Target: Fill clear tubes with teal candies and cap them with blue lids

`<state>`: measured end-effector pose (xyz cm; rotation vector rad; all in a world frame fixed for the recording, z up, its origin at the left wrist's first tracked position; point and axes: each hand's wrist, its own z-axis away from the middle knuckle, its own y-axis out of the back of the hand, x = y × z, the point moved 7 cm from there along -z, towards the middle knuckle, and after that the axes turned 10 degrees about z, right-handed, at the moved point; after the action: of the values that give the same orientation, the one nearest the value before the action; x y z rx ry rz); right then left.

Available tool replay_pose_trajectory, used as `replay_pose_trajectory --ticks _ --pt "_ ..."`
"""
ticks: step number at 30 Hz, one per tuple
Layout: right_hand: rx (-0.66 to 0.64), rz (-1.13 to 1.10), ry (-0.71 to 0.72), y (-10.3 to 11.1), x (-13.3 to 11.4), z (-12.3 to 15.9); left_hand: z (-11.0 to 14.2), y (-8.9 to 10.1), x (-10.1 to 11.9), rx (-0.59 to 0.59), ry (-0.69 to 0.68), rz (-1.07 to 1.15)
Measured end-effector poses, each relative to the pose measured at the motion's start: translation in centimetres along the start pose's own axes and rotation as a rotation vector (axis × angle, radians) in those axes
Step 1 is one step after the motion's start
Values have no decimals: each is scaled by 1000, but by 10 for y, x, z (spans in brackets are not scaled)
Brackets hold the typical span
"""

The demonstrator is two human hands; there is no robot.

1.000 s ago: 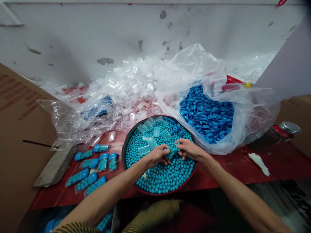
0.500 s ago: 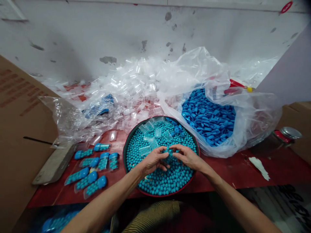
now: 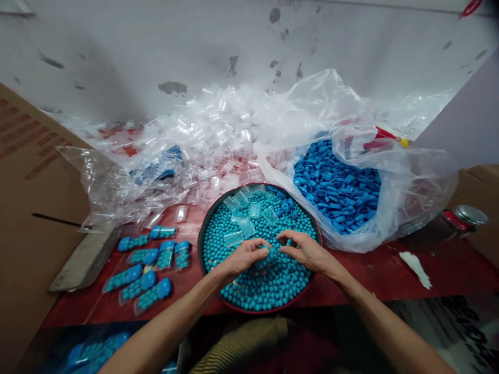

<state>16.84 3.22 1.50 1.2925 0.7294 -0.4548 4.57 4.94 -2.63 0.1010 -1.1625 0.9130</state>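
A round tray [image 3: 202, 228] with a dark green and red rim holds a heap of small turquoise beads [image 3: 268, 283] and several empty clear tubes [image 3: 249, 213]. My left hand [image 3: 241, 257] and my right hand [image 3: 306, 252] hover over the tray's middle, fingers curled in toward each other. Between them sits a small clear tube of beads [image 3: 271, 253], pinched from both sides and mostly hidden by my fingers.
Several filled, blue-capped tubes [image 3: 150, 267] lie on the red table left of the tray. A clear bag of blue caps [image 3: 337, 182] stands at the right, a heap of empty clear tubes [image 3: 202, 140] behind. A cardboard box [image 3: 27, 218] flanks the left; a metal-lidded jar [image 3: 465, 218] stands at the right.
Both hands stayed over the tray's middle and shifted only slightly, fingers working at the small tube between them. The camera tilted a little.
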Motion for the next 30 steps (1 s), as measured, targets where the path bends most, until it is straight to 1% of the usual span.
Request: replay_pose_trajectory --ticks 2,4,6,8,10,12,14,16,18,20,22,24,26,28,30 --pt "-47 -125 -5 -6 -3 -3 0 -1 -4 -38 22 90" --pt "-65 -161 20 -12 -7 -6 0 -3 -6 -57 28 156" --pt "-36 -71 89 -14 -11 -7 0 -5 -10 -62 46 155" --pt "-38 64 143 -19 -14 -5 1 -6 -13 -54 78 112" --pt "-84 133 129 -24 -12 -4 3 -8 -15 -58 102 94" --pt "-120 176 73 -25 -6 -3 7 -9 -16 -61 106 111" --pt "-93 328 -2 -17 2 -6 9 -6 -16 -48 93 133" --pt "-1 562 -93 0 10 -15 10 -1 -16 -20 67 151" --pt "82 696 -147 16 17 -30 10 2 -16 -1 47 168" --pt "90 680 -123 21 21 -48 8 5 -17 26 43 178" --pt "62 629 -81 20 25 -65 7 7 -18 57 46 184" --pt "47 599 -73 17 30 -76 7 9 -18 84 43 197" --pt "59 573 -70 15 33 -77 8 11 -17 100 33 219" --pt "68 533 -52 12 36 -69 10 13 -16 105 21 250" --pt "38 395 -13 8 37 -57 11 14 -15 96 7 277"
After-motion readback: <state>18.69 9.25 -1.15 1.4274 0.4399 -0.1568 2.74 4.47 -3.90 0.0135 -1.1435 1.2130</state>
